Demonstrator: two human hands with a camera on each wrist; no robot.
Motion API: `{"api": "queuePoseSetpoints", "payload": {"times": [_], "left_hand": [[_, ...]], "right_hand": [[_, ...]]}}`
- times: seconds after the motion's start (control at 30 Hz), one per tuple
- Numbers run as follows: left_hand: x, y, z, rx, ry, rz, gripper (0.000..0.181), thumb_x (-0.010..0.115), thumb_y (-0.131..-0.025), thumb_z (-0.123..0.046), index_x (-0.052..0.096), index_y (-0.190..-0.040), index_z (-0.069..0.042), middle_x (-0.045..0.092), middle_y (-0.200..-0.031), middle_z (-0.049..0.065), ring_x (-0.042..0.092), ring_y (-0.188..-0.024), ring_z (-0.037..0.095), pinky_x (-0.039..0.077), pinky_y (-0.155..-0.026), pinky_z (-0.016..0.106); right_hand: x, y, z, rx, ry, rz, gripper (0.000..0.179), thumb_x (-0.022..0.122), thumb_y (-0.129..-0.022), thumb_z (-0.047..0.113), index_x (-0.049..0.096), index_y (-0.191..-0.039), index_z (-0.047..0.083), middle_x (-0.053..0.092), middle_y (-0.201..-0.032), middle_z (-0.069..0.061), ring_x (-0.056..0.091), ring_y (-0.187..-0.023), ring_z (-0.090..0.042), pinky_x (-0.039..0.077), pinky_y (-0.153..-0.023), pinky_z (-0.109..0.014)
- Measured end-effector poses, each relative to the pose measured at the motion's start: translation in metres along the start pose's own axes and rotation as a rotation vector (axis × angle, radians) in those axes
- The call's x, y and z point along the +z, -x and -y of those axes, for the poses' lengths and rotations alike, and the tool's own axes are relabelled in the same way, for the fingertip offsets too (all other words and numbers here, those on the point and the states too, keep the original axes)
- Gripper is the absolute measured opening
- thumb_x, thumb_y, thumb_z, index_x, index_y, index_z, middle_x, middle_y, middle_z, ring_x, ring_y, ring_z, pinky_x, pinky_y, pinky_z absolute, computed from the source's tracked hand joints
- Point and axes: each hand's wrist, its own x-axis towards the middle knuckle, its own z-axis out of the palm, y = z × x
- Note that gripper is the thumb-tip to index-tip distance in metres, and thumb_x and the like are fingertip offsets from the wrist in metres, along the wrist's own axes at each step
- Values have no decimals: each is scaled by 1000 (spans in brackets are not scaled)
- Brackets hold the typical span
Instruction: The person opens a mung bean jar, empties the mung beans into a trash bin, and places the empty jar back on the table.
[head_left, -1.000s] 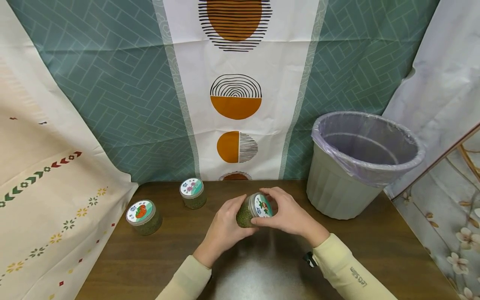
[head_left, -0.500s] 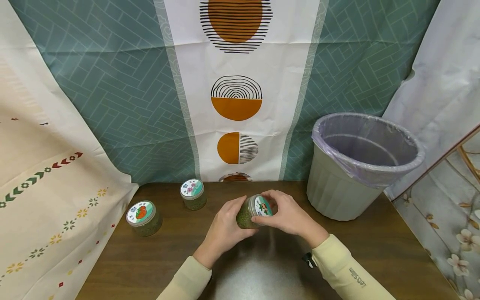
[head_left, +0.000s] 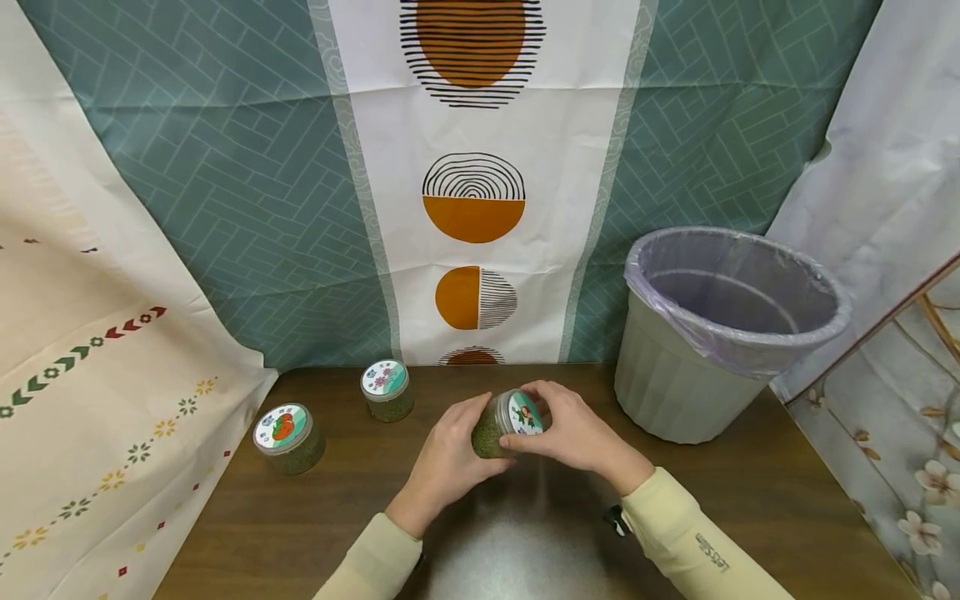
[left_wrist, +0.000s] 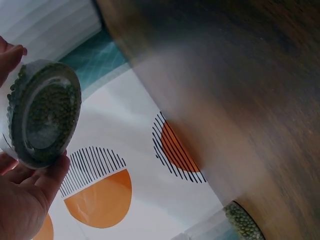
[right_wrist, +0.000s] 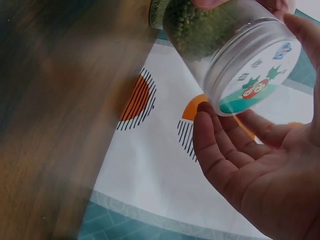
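A person's left hand (head_left: 450,454) clamps round the body of a jar (head_left: 489,433) of green beads while the right hand (head_left: 577,429) grips its lid (head_left: 527,412) — the jar tilted above the worktop (head_left: 285,533), toward the back edge. Two other jars stand upright, one near the left edge (head_left: 291,446), one near the back (head_left: 388,396); a lined bin (head_left: 671,375) occupies the back right corner.
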Motion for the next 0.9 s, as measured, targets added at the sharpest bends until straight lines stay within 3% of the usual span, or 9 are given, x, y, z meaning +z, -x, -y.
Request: {"api": "queuePoseSetpoints", "payload": {"times": [0.1,0.2,0.43,0.53,0.7,0.9], "left_hand": [[0,1,1,-1,-4,10,91,83,-61,-45,45,-137,-13,53,-132,2,52,-119,18,50,-94,38],[1,1,1,-1,-2,3,91,83,-61,-45,46,-137,-12,54,-132,2,53,-119,18,51,-94,37],[2,-2,1,7,-7,-25,91,83,-60,-48,47,-136,-14,55,-131,-1,53,-118,16,50,-94,34],[2,-3,0,2,-26,-21,91,83,-59,-48,47,-136,-14,55,-131,-1,53,-118,15,50,-95,34],[3,-2,1,-14,-47,-19,91,84,-58,-48,48,-135,-14,55,-130,-2,53,-118,14,50,-94,33],[3,-2,0,-18,-34,-22,91,83,-59,-50,48,-135,-16,55,-130,-2,54,-117,15,51,-93,34]], "right_hand": [[-1,1,-1,-38,15,17,89,73,-59,70,49,-131,22,54,-113,13,53,-97,-8,50,-79,-29],[-2,0,0,-24,18,15,97,71,-57,73,45,-136,22,53,-118,13,53,-101,-9,50,-82,-32],[-3,-3,2,57,-73,-7,83,68,-60,74,55,-122,19,61,-101,9,59,-90,-13,52,-67,-25],[-4,-3,0,20,-62,13,81,69,-62,70,55,-124,19,60,-103,11,58,-91,-11,52,-69,-24],[-4,-3,-3,-37,-1,18,94,70,-60,72,46,-135,20,55,-113,13,55,-97,-7,51,-80,-28],[-5,-4,0,77,-27,9,92,58,-64,79,48,-132,19,57,-115,9,58,-99,-10,52,-79,-28]]}}
